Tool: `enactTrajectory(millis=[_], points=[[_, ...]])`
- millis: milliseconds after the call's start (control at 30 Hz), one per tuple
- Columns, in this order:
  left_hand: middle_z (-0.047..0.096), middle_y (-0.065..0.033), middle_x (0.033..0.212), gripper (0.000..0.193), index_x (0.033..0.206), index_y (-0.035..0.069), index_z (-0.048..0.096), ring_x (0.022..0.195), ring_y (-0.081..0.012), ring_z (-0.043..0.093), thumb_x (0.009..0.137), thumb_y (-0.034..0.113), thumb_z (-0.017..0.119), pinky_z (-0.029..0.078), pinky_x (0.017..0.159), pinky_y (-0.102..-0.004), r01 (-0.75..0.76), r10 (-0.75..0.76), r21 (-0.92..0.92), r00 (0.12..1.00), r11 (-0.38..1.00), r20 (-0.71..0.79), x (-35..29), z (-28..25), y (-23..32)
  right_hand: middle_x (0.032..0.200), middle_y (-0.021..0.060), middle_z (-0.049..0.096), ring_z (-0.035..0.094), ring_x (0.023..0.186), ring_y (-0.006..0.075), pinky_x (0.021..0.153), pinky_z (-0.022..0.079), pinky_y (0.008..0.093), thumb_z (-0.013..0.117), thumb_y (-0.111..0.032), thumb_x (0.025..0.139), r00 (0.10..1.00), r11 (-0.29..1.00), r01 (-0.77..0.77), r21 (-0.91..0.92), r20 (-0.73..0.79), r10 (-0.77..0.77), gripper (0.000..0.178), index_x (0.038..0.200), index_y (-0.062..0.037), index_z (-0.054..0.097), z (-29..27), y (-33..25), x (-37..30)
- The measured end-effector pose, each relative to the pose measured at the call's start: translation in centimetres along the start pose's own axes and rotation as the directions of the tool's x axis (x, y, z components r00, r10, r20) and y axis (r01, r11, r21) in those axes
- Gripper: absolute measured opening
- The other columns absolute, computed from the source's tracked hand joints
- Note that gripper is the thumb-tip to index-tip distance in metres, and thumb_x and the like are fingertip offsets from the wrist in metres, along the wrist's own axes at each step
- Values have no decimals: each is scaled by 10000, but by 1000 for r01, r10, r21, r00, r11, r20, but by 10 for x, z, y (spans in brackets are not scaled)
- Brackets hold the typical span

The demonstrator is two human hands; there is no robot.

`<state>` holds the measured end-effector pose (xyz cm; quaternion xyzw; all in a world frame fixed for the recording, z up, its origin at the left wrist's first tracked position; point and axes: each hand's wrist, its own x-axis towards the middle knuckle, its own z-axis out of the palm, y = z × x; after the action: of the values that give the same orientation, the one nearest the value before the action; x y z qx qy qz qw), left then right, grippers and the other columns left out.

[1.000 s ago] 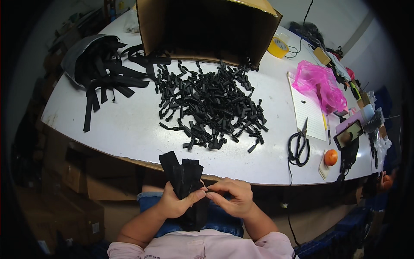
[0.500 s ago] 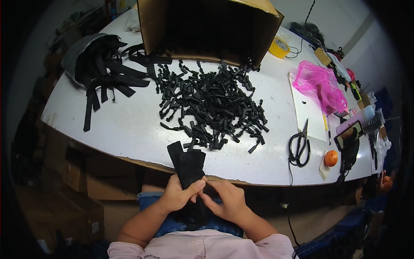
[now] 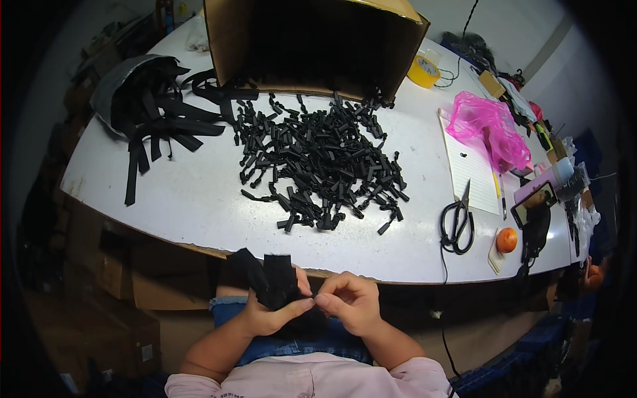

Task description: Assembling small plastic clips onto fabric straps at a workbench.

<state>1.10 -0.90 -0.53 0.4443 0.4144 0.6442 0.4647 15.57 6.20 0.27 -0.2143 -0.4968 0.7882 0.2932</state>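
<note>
Over my lap, just off the table's near edge, my left hand (image 3: pixel 273 320) is closed around black fabric strips (image 3: pixel 277 278), whose wide cut ends stick up past the fingers. My right hand (image 3: pixel 356 303) pinches with thumb and forefinger right beside the left thumb tip. Whatever lies in that pinch is too small to make out. Beyond the hands, a big heap of small black plastic-looking pieces with short cords (image 3: pixel 325 159) spreads over the white table (image 3: pixel 166 205).
A cardboard box (image 3: pixel 222 46) lies open behind the heap. At left, a grey bag (image 3: pixel 103 89) spills black straps (image 3: pixel 189 109). To the right are scissors (image 3: pixel 456 229), a notepad (image 3: pixel 472 179), a pink plastic bag (image 3: pixel 488 129), yellow tape (image 3: pixel 423 71), an orange fruit (image 3: pixel 507 240) and a phone (image 3: pixel 534 204).
The black strips have dropped toward my lap and tilted left, their ends fanning apart. My right hand has drawn its fingers into a pinch against the left thumb.
</note>
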Motion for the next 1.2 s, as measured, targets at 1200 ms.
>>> enactTrajectory(millis=[1200], points=[[559, -26, 778, 94, 827, 6, 569, 696, -80, 515, 739, 28, 594, 418, 635, -210, 179, -185, -44, 945, 983, -271, 3, 16, -7, 709, 66, 553, 505, 639, 146, 550, 398, 226, 625, 54, 626, 908, 633, 391, -668, 165, -386, 176, 786, -7, 584, -11, -25, 20]])
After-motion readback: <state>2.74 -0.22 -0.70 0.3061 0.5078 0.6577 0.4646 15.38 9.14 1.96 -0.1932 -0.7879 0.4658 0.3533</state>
